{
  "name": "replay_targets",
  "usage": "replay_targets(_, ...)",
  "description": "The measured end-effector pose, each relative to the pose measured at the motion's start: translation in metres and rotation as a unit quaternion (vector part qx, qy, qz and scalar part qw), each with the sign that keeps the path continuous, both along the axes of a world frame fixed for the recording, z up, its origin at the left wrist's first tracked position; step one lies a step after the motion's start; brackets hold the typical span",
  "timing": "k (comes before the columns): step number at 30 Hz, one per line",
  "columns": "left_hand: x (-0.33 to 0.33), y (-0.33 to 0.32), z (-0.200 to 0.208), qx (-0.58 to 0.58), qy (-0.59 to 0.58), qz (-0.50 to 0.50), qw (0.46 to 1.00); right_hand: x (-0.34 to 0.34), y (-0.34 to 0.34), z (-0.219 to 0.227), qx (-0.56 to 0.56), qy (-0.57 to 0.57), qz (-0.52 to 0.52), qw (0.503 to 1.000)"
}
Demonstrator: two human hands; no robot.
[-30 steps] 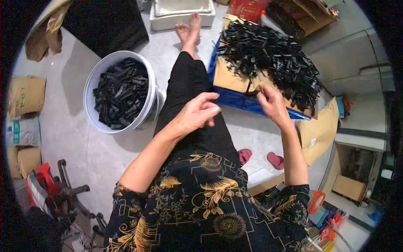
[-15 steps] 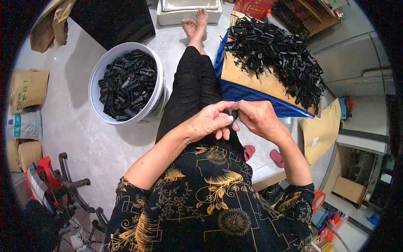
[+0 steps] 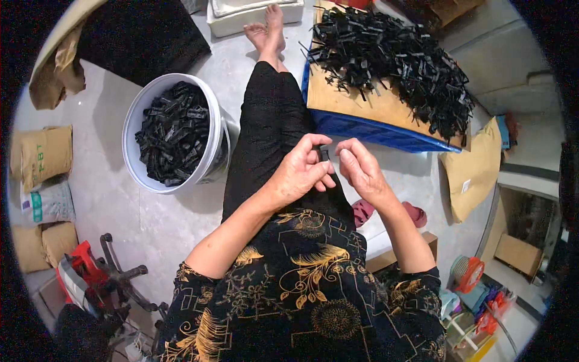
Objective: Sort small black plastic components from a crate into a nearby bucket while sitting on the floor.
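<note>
Above my lap, my left hand (image 3: 301, 170) pinches a small black plastic piece (image 3: 325, 155) between thumb and fingers. Only part of that piece shows; the fingers cover the rest. Just to its right, my right hand (image 3: 363, 172) is closed, thumb pressed against the curled fingers, a small gap away from the left hand. Whether something sits in that pinch is hidden. A white bucket (image 3: 209, 143) at the left is filled with black plastic pieces (image 3: 172, 136). At the right, a heap of thin black plastic parts (image 3: 392, 63) covers much of a wooden board (image 3: 338, 99).
Under the board is a blue crate (image 3: 374, 133). A tan sack (image 3: 470, 175) leans at the right, with dark pink slippers (image 3: 416, 214) near it. A black panel (image 3: 145, 39) stands at the far left, stacked sacks (image 3: 45, 157) along the left edge.
My hands have come apart: the right fingers have left the black piece, which stays in my left hand. The whole view has shifted slightly.
</note>
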State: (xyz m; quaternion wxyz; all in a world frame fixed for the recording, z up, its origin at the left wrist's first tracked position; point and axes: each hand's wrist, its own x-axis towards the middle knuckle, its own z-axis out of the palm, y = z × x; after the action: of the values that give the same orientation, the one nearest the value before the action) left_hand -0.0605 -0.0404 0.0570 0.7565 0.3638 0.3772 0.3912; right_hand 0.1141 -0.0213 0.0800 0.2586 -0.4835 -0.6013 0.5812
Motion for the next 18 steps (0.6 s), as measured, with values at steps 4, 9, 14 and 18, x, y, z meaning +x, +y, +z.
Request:
replay_targets(4, 0.010, 0.011, -0.002, 0.046, 0.095, 0.011, 0.994, 0.000, -0.002, -0.016, 0.008, 0.024, -0.009, 1.000)
replay_targets(9, 0.019, 0.024, -0.004, 0.083, 0.185, -0.013, 0.979, 0.006, 0.003, -0.027, 0.003, 0.025, -0.014, 1.000)
replay_targets(14, 0.027, 0.033, -0.004, 0.083, 0.241, -0.043, 0.966, 0.011, 0.007, -0.029, -0.023, 0.062, -0.027, 0.997)
replay_targets(18, 0.034, 0.038, -0.010, 0.073, 0.226, -0.058, 0.970, 0.020, 0.006, -0.031, -0.046, 0.078, -0.041, 0.995)
